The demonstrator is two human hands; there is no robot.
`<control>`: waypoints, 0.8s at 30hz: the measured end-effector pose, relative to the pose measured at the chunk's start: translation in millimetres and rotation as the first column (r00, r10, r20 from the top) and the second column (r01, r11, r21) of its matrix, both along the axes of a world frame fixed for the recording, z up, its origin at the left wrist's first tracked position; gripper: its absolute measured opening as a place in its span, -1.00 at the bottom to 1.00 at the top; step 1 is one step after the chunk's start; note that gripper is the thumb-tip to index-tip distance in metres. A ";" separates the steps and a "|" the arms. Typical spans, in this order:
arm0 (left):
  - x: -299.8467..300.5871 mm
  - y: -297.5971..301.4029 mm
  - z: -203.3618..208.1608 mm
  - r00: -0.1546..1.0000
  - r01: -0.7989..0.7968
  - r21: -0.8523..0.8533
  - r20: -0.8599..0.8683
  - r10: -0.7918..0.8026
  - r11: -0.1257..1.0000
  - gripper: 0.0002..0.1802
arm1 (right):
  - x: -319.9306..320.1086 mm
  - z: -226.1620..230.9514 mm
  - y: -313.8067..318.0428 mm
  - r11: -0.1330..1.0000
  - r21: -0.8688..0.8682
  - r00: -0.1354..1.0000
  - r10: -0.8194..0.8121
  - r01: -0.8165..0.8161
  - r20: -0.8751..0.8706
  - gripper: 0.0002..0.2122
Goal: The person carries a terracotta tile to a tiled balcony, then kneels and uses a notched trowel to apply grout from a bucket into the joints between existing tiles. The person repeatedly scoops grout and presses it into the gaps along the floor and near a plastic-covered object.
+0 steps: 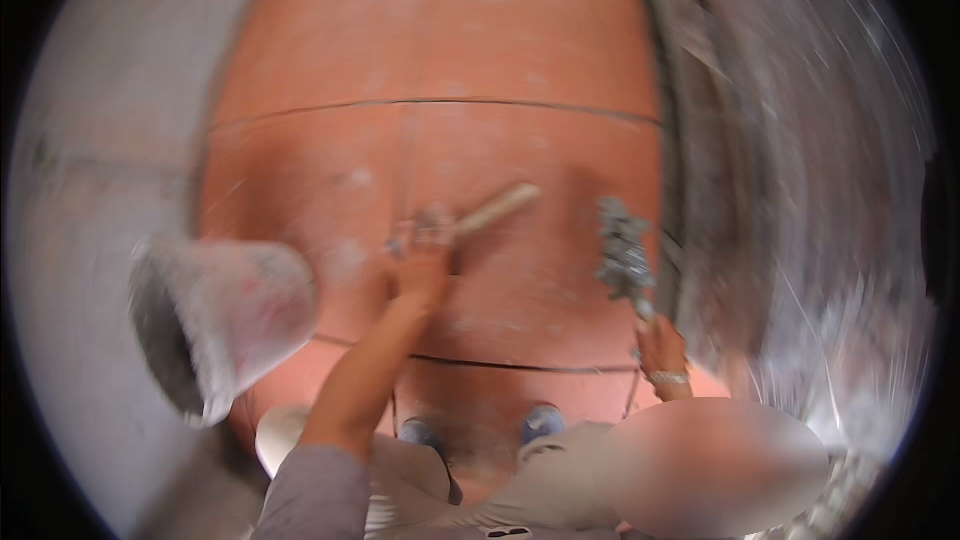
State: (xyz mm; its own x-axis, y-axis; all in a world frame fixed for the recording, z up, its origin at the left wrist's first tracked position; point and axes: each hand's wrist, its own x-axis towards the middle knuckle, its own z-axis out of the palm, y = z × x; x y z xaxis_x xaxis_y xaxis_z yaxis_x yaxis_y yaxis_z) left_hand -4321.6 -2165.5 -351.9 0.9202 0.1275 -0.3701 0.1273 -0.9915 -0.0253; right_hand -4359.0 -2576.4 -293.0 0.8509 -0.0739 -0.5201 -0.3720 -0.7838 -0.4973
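Note:
My left hand (425, 255) reaches forward over the tiles, its fingers closed round a pale wooden stick-like piece (498, 210) that points to the far right. Motion smears the fingers and the piece's near end, so its exact kind does not show. On the right, my right hand (662, 345) grips the handle of a trowel (642, 306). Lumpy grey wet mortar (622, 248) covers the blade, which points away from me. A bracelet circles the right wrist, and a blurred oval hides what lies below it.
A whitish, mortar-stained bucket (255, 305) lies tilted left of my left forearm, its mouth facing left. Orange-red square tiles (540, 50) with dark joints run ahead. Grey concrete (100, 200) borders them at left, a rough grey strip (715, 190) at right. My shoes (542, 422) stand below.

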 end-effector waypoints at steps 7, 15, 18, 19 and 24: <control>-4.3 -6.3 12.1 0.990 -0.102 -0.141 -0.113 0.086 0.985 0.12 | 93.5 110.5 139.6 0.909 0.194 0.912 0.315 -0.370 0.264 -0.67; -9.5 -34.1 -53.5 0.978 -0.193 0.538 0.175 0.115 0.820 -0.31 | 83.9 209.5 364.3 0.380 0.060 0.256 0.488 -0.923 0.835 -0.65; -14.8 -32.8 -81.4 0.996 0.018 0.813 0.034 -0.079 0.583 -0.28 | 48.0 218.3 441.6 0.277 -0.132 0.045 0.552 -0.952 0.832 -0.66; -16.4 -32.1 -81.5 0.997 -0.005 0.774 0.053 -0.057 0.634 -0.25 | 39.0 221.4 452.2 0.273 -0.145 0.009 0.494 -0.951 0.870 -0.67; -21.7 -9.0 -25.8 0.989 -0.134 0.068 0.064 0.130 0.989 -0.08 | 46.0 214.8 423.4 0.339 -0.022 0.134 0.430 -0.940 0.893 -0.60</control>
